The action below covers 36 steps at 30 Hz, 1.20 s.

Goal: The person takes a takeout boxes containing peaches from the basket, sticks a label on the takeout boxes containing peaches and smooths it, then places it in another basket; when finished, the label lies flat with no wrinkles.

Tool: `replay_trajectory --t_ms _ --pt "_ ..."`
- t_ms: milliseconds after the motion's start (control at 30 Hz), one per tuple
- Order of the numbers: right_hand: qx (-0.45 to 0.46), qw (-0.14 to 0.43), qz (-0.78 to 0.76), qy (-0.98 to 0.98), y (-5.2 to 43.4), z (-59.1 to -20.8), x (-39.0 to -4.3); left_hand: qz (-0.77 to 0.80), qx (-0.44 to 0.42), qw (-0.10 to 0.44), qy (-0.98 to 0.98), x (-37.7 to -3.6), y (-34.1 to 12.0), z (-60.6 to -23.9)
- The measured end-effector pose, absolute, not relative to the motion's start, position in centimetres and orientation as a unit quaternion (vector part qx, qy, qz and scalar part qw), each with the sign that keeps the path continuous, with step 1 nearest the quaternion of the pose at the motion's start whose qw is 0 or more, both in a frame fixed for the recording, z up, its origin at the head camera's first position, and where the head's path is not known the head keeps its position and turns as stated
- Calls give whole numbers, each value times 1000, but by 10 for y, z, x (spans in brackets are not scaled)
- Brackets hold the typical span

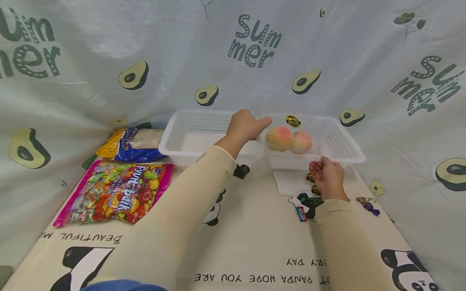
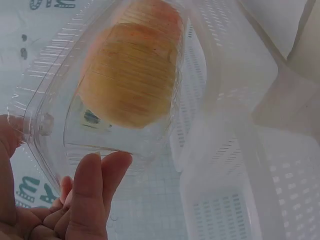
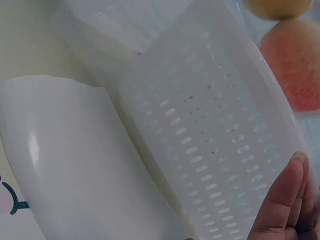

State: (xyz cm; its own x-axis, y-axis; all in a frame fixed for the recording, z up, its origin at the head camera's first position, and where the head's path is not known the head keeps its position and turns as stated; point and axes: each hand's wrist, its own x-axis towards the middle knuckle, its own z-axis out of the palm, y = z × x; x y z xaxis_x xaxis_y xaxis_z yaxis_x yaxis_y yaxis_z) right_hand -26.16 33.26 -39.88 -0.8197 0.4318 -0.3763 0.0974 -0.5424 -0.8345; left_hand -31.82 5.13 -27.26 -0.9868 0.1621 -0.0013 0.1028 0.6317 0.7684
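While the left hand (image 1: pixel 244 126) reaches to the upper middle of the head view, its fingers (image 2: pixel 95 185) and thumb grasp the edge of a clear plastic box (image 1: pixel 287 137) with two peaches (image 1: pixel 289 140) inside. This box is held over the right basket (image 1: pixel 340 141), one of two white baskets; the left basket (image 1: pixel 189 137) stands just beside it. Below the right basket, the right hand (image 1: pixel 327 178) has curled fingers (image 3: pixel 282 200) touching the basket's wall, and I cannot tell if they really grip it. At the left of the frame lie a candy bag (image 1: pixel 113 194) and a blue and yellow bag (image 1: pixel 131 144) on the panda mat (image 1: pixel 247 242).
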Motion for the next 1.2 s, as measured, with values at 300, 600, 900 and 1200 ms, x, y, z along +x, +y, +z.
replay_trajectory --t_ms 300,600,900,1200 --pt "-288 98 823 -479 335 -397 -264 371 77 5 925 -331 79 -276" --pt "-291 106 825 -473 336 -400 -265 322 94 -24 942 -340 109 -285" --pt "-277 95 835 -465 336 -397 -263 312 111 6 943 -339 127 -300" --pt "-284 88 828 -475 335 -396 -259 297 114 19 948 -338 136 -316"
